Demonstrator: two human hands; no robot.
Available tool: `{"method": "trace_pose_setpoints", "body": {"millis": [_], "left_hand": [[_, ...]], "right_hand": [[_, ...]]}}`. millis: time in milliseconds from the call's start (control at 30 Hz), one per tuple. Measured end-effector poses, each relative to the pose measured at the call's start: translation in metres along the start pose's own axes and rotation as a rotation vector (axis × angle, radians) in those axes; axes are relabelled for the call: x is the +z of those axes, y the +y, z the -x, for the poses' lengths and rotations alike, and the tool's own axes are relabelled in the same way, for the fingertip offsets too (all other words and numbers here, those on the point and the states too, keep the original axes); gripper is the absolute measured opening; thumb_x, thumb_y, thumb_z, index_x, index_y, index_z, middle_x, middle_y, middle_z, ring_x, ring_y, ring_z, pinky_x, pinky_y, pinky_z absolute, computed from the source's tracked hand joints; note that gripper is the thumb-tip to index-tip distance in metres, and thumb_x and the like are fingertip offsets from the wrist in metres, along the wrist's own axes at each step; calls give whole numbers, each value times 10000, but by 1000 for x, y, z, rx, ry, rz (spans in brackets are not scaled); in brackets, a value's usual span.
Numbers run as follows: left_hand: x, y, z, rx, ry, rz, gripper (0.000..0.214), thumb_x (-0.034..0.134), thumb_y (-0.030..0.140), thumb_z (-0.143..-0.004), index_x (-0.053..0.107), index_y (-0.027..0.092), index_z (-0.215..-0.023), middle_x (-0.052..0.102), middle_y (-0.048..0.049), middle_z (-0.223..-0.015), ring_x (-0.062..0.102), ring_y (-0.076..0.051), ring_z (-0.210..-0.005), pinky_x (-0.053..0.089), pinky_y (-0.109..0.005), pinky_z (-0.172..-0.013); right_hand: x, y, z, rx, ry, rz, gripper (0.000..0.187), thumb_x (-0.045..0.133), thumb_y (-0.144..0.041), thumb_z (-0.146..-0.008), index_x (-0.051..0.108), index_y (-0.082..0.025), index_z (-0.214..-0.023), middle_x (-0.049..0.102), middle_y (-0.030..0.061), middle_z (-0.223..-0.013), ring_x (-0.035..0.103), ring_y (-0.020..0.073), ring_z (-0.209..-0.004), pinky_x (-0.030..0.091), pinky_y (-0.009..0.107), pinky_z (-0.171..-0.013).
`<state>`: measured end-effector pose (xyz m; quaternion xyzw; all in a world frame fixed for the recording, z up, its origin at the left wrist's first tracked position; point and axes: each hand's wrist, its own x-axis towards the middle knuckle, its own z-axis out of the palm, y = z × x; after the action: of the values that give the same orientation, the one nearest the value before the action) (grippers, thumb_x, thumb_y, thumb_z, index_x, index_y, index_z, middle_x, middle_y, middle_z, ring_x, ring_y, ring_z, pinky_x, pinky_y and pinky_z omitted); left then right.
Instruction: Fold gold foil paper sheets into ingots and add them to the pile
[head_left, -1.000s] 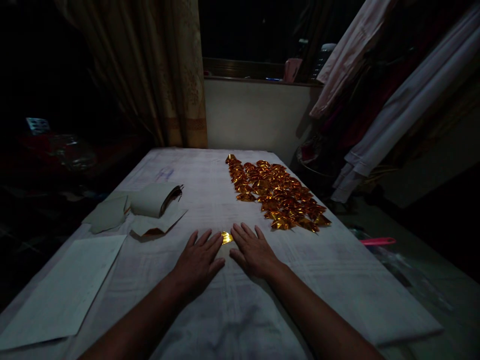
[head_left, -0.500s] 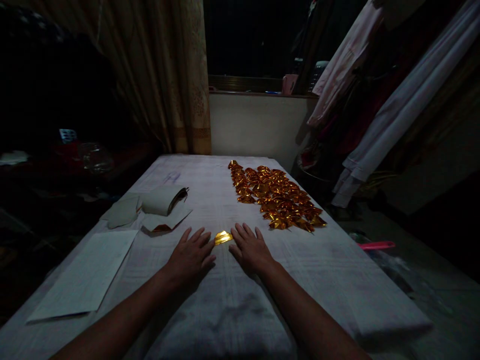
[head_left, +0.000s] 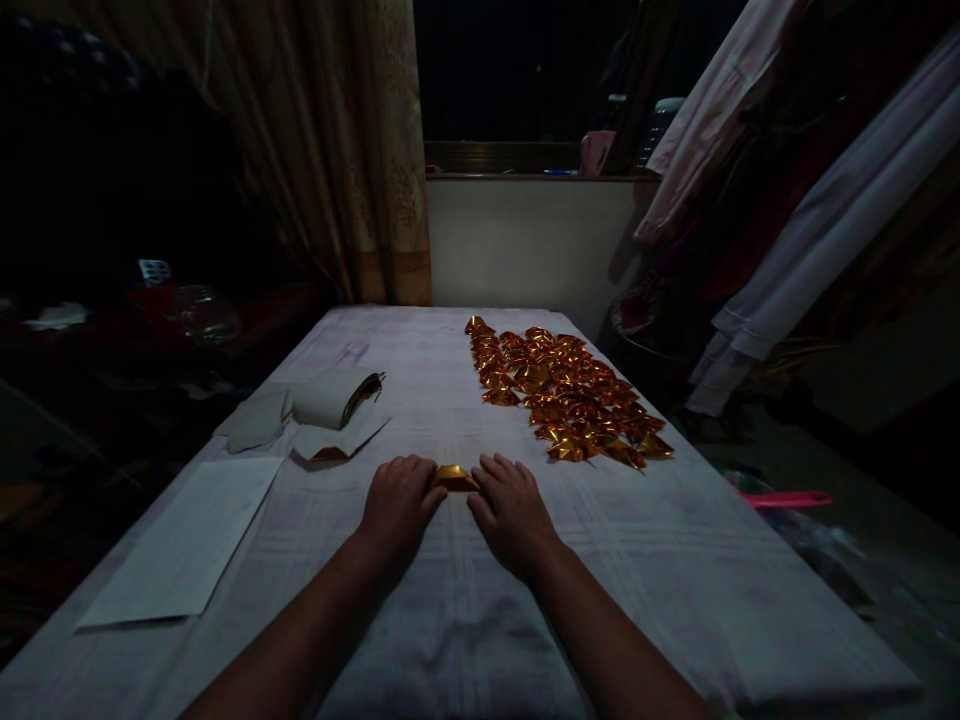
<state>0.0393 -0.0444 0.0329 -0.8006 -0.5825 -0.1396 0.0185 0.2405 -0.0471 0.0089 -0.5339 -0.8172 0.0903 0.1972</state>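
A small folded gold foil piece (head_left: 454, 477) lies on the white-clothed table (head_left: 675, 570) between my two hands. My left hand (head_left: 399, 503) has its fingers curled and pinches the piece's left end. My right hand (head_left: 511, 507) grips the right end with bent fingers. Beyond the right hand, a large spread of several folded gold foil pieces (head_left: 564, 392) covers the table's right side.
A curled stack of foil sheets (head_left: 335, 398) with loose pale sheets (head_left: 255, 420) lies at the left, and a white paper sheet (head_left: 187, 540) nearer me. A curtain (head_left: 352, 150) and window ledge stand behind; clothes (head_left: 787, 220) hang at right, a pink object (head_left: 787, 499) below.
Both hands went from lying flat beside the gold piece to curling their fingers onto its two ends. The view shifted slightly.
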Motion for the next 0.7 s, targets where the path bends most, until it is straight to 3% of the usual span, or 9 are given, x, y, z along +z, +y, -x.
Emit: {"method": "trace_pose_setpoints", "body": {"millis": [100,233,467,567,700], "left_hand": [[1,-5,-2,8,-7,53,327,676,252,-893,633,232,-1216,698,-60,-1075,621,-252,-1018,446,-389,-874],[4,-6,-9,101,35,129,379,688,217,-883,640,265,-1256,685,-65,-1103,618,-245,-1038,466,-387,-896],[2,5,-5,317,63,138,172,587,278,-967,742,273,-1041,694,-83,-1068,648,-229,-919,525,-355,-782],[3,-1,-2,344,63,204,208,560,267,-975,749,278,-1061,709,-63,-1015,647,-207,-878,536,-343,-768],[9,-16,-3,383,77,289,204,570,224,-970,744,280,-1060,719,-51,-1004,648,-198,-903,533,-354,-811]], "right_hand": [[2,2,1,-8,41,-30,362,561,-278,-953,621,-214,-1305,560,120,-1458,439,313,-1401,294,556,-1170],[0,1,1,-11,52,-57,346,580,-255,-932,638,-227,-1273,580,120,-1431,459,311,-1381,309,557,-1161],[5,9,0,-9,67,-98,404,539,-142,-893,647,-229,-1272,600,100,-1417,487,270,-1359,313,528,-1167],[10,18,-3,-33,112,-134,460,540,-105,-876,637,-259,-1298,658,77,-1345,556,237,-1285,381,470,-1118],[8,23,-9,-75,88,-178,367,584,-163,-914,663,-280,-1254,734,47,-1186,645,206,-1119,465,371,-985]]}}
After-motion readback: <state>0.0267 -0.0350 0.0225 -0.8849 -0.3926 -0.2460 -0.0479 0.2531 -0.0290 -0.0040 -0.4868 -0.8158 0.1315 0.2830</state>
